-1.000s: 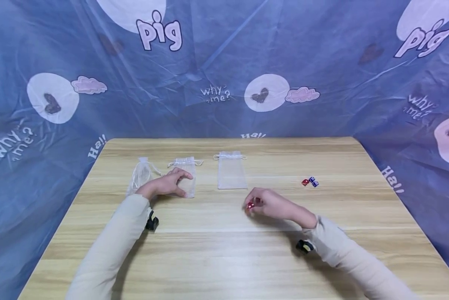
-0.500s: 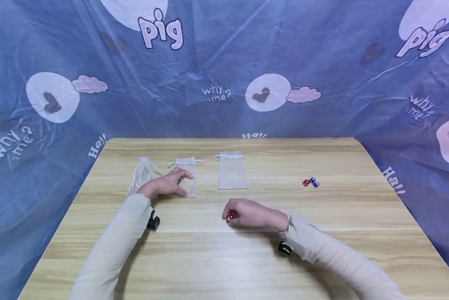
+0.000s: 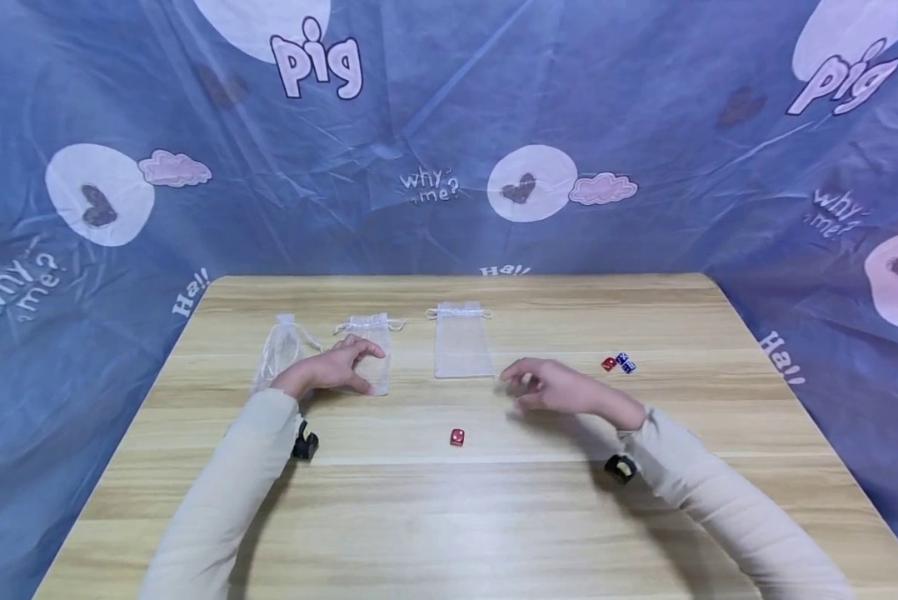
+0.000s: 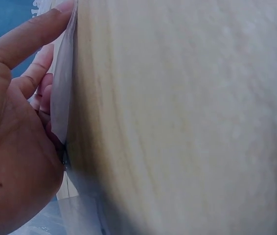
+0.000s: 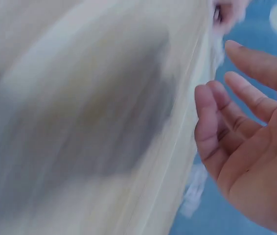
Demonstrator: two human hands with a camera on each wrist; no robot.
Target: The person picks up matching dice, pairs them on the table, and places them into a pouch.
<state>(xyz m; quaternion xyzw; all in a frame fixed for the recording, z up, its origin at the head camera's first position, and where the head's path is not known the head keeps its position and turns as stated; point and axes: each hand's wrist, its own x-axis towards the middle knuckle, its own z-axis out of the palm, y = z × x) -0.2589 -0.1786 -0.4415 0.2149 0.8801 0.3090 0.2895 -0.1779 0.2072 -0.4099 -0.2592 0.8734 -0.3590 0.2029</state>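
My left hand [image 3: 332, 367] rests on the middle white drawstring pouch [image 3: 377, 373], thumb and index finger spread apart. In the left wrist view the pouch's sheer fabric [image 4: 63, 93] stands up by the fingers. My right hand [image 3: 557, 387], blurred, hovers above the table with nothing in it; the right wrist view shows its fingers [image 5: 246, 93] loosely bent. A red die [image 3: 457, 437] lies alone on the table, in front of the pouches. Off to the right, another red die [image 3: 609, 364] sits against two blue dice [image 3: 626, 362].
Another sheer pouch [image 3: 281, 343] lies left of the left hand, partly covered by that arm. A third flat pouch [image 3: 462, 343] lies right of the middle one. The wooden table [image 3: 389, 517] ends at a blue printed curtain [image 3: 389, 233].
My right hand carried the red die left, set it on the table and let go. It has since moved back to the right. The left hand has stayed in place.
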